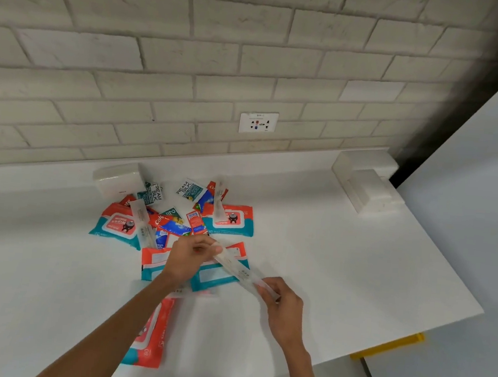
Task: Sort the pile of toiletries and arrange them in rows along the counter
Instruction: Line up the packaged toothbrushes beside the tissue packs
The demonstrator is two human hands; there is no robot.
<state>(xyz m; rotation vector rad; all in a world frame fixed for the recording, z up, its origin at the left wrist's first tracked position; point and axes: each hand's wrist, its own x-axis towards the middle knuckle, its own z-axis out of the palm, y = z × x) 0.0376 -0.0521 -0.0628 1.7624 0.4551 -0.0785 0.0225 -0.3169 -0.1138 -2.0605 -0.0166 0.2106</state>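
While the left hand (186, 259) pinches one end of a clear packet (240, 270), the right hand (283, 308) pinches the other.

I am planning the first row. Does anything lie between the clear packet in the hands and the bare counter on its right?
Nothing visible does. The left hand and right hand hold the clear packet by its ends above a wipes pack; the counter directly right of it shows no objects.

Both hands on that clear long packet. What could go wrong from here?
The left hand and right hand pinch the clear packet over the pile; lifting it may drag sachets along. The wipes pack beneath the left forearm lies near the counter edge; a sweep could knock it off.
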